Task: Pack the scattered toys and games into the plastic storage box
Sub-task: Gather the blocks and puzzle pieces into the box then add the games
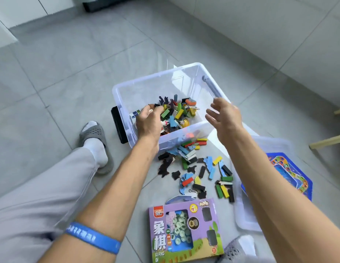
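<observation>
A clear plastic storage box (pixel 184 128) sits at the centre of the frame on a grey tiled floor (pixel 70 73), partly filled with small coloured blocks (pixel 176 111). The left hand (pixel 148 120) reaches inside, fingers curled over the pieces. The right hand (pixel 225 115) hovers above the box's right rim, fingers spread. More loose blocks (pixel 201 171) lie below the box, and a purple chess game box (pixel 184 228) lies at the bottom centre.

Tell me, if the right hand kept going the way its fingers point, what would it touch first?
Probably the pile of coloured blocks inside the plastic box. The open right hand hovers at the box's right wall, fingers aimed left and slightly up; its height is hard to judge.
</observation>
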